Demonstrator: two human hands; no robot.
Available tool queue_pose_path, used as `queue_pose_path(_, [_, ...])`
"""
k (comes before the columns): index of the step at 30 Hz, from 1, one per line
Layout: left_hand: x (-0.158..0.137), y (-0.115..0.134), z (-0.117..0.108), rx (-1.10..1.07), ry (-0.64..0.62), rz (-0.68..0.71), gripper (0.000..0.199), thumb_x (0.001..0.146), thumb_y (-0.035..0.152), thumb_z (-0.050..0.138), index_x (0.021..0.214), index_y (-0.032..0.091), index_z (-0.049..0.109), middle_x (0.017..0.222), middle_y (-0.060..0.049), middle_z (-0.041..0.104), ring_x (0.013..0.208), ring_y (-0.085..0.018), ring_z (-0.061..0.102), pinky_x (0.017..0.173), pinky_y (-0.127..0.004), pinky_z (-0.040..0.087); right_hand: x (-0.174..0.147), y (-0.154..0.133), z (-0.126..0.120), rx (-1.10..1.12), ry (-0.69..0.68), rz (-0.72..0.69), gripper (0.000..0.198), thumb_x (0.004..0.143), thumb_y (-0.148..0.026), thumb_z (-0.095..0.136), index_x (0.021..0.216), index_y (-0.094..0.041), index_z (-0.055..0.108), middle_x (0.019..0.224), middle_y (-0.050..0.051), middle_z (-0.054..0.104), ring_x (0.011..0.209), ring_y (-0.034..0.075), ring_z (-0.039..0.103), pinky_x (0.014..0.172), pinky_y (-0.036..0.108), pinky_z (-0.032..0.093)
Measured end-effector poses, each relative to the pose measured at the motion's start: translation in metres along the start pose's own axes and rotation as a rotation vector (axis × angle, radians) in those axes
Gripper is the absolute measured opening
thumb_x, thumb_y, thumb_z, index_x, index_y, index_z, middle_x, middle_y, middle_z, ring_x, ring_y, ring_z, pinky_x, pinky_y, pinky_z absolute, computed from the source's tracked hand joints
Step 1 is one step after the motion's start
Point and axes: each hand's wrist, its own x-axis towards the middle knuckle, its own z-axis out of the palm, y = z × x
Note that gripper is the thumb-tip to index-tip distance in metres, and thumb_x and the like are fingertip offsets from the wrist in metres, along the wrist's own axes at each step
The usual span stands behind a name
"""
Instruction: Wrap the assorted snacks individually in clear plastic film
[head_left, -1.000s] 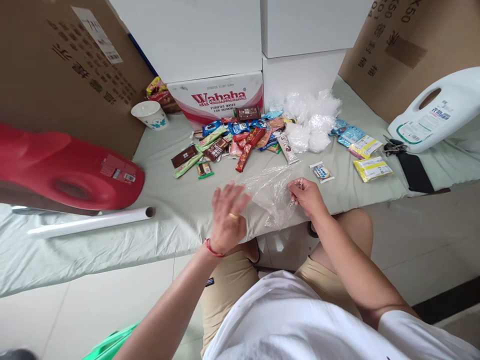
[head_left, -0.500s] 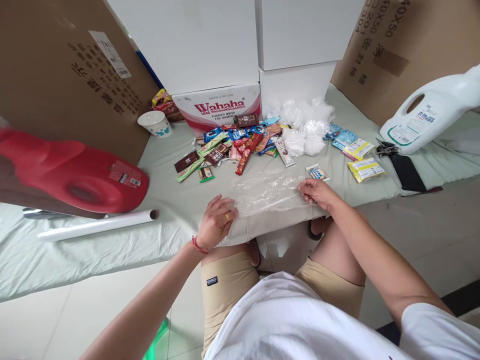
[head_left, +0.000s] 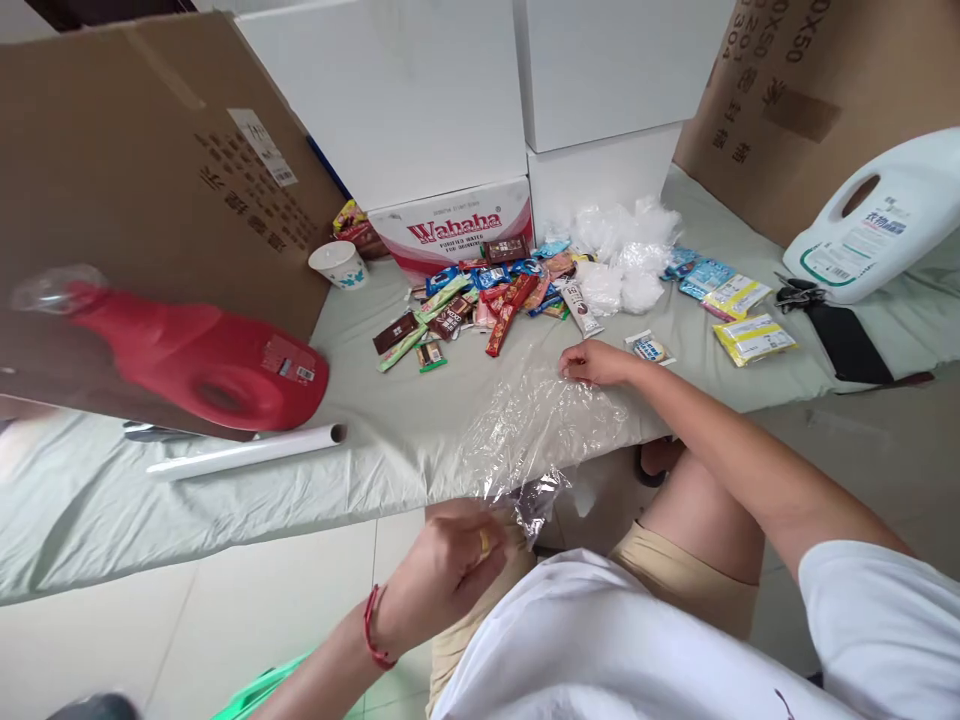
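Note:
A clear, crinkled plastic bag (head_left: 540, 420) spreads over the front of the table, and its lower end hangs past the edge. My right hand (head_left: 596, 362) pinches the bag's upper right side. Below the table edge, above my left thigh, my left hand (head_left: 457, 560) is closed at the bag's lower end; its fingertips are blurred. Behind the bag lies a pile of wrapped snacks, including a red-wrapped bar (head_left: 511, 312), a white-wrapped bar (head_left: 579, 308) and a brown packet (head_left: 395, 332). A small white-and-blue packet (head_left: 649, 347) rests beyond my right forearm.
Bunched clear plastic (head_left: 626, 250) sits behind the snacks by the Wahaha box (head_left: 457, 225). Leftward are a paper cup (head_left: 337, 265), a red jug (head_left: 217, 360) and a white tube (head_left: 247, 452). Rightward lie yellow packets (head_left: 754, 340), a phone (head_left: 849, 343), keys (head_left: 799, 292) and a white jug (head_left: 874, 220).
My left hand has come down and back toward my lap, drawing the bag's lower end over the table edge. My right hand has shifted slightly left, still pinching the bag. The view has shifted.

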Motion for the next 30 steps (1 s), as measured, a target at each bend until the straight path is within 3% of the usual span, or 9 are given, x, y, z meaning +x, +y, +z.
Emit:
queue_pose_path(2, [0.029,0.003,-0.004,-0.045,0.168,-0.116,0.038,0.107,0.027,0.046,0.070,0.021,0.056,0.068,0.000,0.061,0.055,-0.010,0.055,0.057,-0.024,0.045,0.011,-0.010,-0.003,-0.146,-0.102,-0.082,0.013,0.083,-0.020,0.066,0.092,-0.017,0.074,0.071,-0.002,0.067,0.057,0.010,0.053,0.054,0.020,0.039])
queue_pose_path(5, [0.081,-0.024,0.001,0.101,0.337,-0.142,0.033,0.106,0.030,0.046,0.080,0.020,0.064,0.081,-0.005,0.070,0.073,-0.016,0.066,0.072,-0.030,0.051,0.028,-0.024,-0.013,-0.313,-0.226,-0.133,0.020,0.083,-0.019,0.065,0.097,-0.017,0.078,0.082,0.000,0.074,0.067,0.012,0.059,0.061,0.020,0.042])
queue_pose_path(8, [0.120,-0.071,0.019,0.315,0.225,-0.182,0.026,0.102,0.027,0.048,0.103,0.019,0.073,0.116,-0.013,0.078,0.114,-0.028,0.070,0.102,-0.045,0.052,0.037,-0.031,-0.028,-0.420,-0.201,-0.149,0.017,0.083,-0.023,0.069,0.096,-0.016,0.078,0.091,0.003,0.078,0.077,0.014,0.064,0.068,0.020,0.044])
queue_pose_path(10, [0.129,-0.095,0.034,0.406,0.163,-0.308,0.034,0.102,0.027,0.048,0.126,0.019,0.071,0.144,-0.015,0.068,0.137,-0.031,0.060,0.117,-0.054,0.043,0.035,-0.029,-0.039,-0.409,-0.070,-0.092,0.027,0.088,-0.034,0.071,0.106,-0.015,0.077,0.092,0.006,0.078,0.076,0.015,0.065,0.068,0.022,0.045])
queue_pose_path(13, [0.124,-0.108,0.052,0.484,0.154,-0.431,0.050,0.107,0.034,0.039,0.152,0.021,0.055,0.166,-0.014,0.047,0.155,-0.030,0.043,0.127,-0.062,0.029,0.020,-0.017,-0.048,-0.270,-0.051,0.087,0.062,0.088,-0.052,0.075,0.137,-0.017,0.063,0.086,0.005,0.076,0.065,0.016,0.063,0.061,0.024,0.046])
queue_pose_path(15, [0.116,-0.106,0.057,0.496,0.159,-0.464,0.055,0.109,0.039,0.033,0.159,0.021,0.047,0.170,-0.015,0.040,0.158,-0.030,0.038,0.128,-0.065,0.025,0.007,-0.004,-0.050,-0.206,-0.131,0.158,0.072,0.078,-0.053,0.085,0.136,-0.018,0.062,0.077,0.002,0.073,0.061,0.016,0.062,0.059,0.025,0.047])
queue_pose_path(20, [0.095,-0.098,0.057,0.475,0.215,-0.554,0.060,0.109,0.041,0.028,0.162,0.016,0.041,0.170,-0.017,0.039,0.158,-0.031,0.039,0.127,-0.070,0.023,-0.003,0.018,-0.056,-0.036,0.098,0.146,0.036,0.071,-0.039,0.091,0.089,-0.016,0.069,0.062,-0.003,0.061,0.053,0.011,0.051,0.055,0.024,0.044])
queue_pose_path(25, [0.064,-0.087,0.067,0.482,0.227,-0.564,0.058,0.108,0.042,0.032,0.159,0.018,0.046,0.168,-0.016,0.042,0.156,-0.032,0.041,0.126,-0.069,0.027,0.009,0.010,-0.060,-0.357,0.378,0.107,0.017,0.080,-0.023,0.082,0.093,-0.014,0.073,0.070,0.000,0.067,0.062,0.013,0.060,0.065,0.024,0.049])
queue_pose_path(30, [0.040,-0.072,0.080,0.495,0.284,-0.513,0.056,0.109,0.044,0.033,0.154,0.016,0.051,0.165,-0.018,0.048,0.152,-0.032,0.047,0.123,-0.062,0.036,-0.005,-0.025,-0.022,-0.639,0.653,0.008,0.022,0.094,-0.013,0.059,0.109,-0.012,0.074,0.118,0.018,0.070,0.114,0.030,0.061,0.095,0.037,0.047])
